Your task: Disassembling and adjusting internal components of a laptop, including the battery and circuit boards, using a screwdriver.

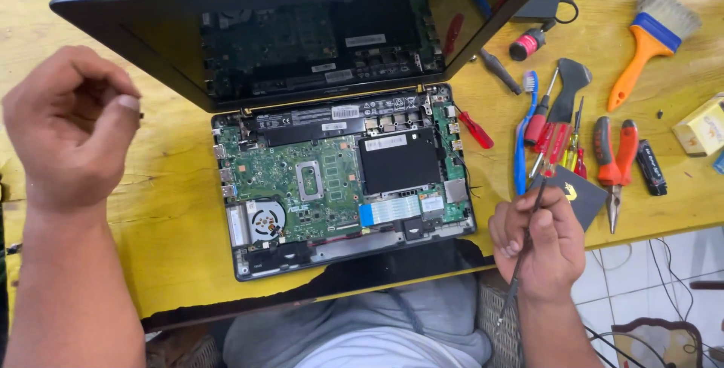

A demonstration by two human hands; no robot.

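I see the left hand point(72, 123) held up, fingers curled, pinching something tiny. The right hand point(539, 243) grips a thin screwdriver point(526, 243), tip down, beside the opened laptop point(343, 179) on the yellow worktop point(173, 225).

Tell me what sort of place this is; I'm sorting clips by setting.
Probably a small electronics repair bench: an opened laptop with its circuit board bared, screwdrivers and pliers spread on a yellow wooden table.
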